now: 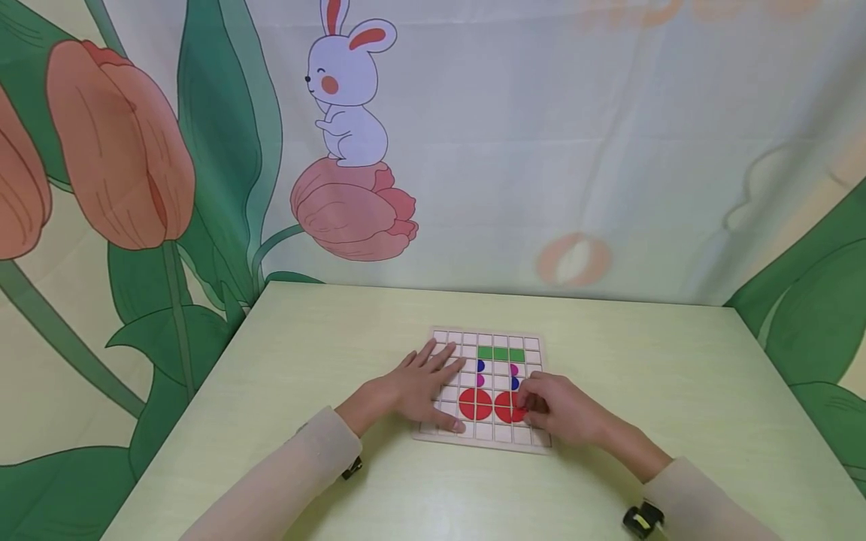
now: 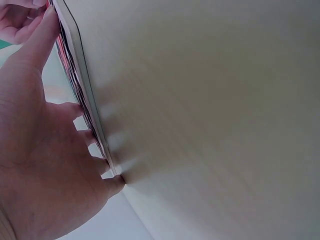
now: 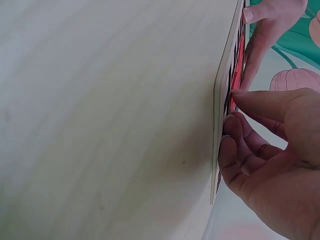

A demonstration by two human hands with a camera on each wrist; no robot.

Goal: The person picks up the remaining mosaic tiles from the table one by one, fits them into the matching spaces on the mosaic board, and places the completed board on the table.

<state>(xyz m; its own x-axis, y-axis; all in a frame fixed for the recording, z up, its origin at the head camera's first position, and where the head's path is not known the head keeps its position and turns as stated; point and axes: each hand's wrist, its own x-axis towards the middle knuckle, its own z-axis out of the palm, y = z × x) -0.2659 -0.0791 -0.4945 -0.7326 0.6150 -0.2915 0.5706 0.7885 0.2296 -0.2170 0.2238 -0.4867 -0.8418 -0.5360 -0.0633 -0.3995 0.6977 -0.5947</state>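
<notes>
A square wooden grid board [image 1: 482, 443] lies flat on the table. My left hand [image 1: 426, 387] rests across its left side with fingers spread; in the left wrist view, the thumb and fingertips touch the board's edge. My right hand [image 1: 558, 406] is at the lower right, thumb and fingers bent, pinching a red tile at the side of the right red circle [image 1: 505, 407]. The right wrist view shows the thumb on this red tile [image 3: 236, 85], its outline partly hidden. Beside it is a whole red circle [image 1: 476, 404]. Higher up are green squares [image 1: 501, 354] and small blue and pink half-circles [image 1: 480, 373].
The pale table [image 1: 338, 338] extends on every side of the board. Behind it hangs a cloth backdrop [image 1: 501, 150] printed with tulips and a rabbit. A dark strap [image 1: 643, 520] shows at the right sleeve, and another dark piece [image 1: 352, 469] at the left sleeve.
</notes>
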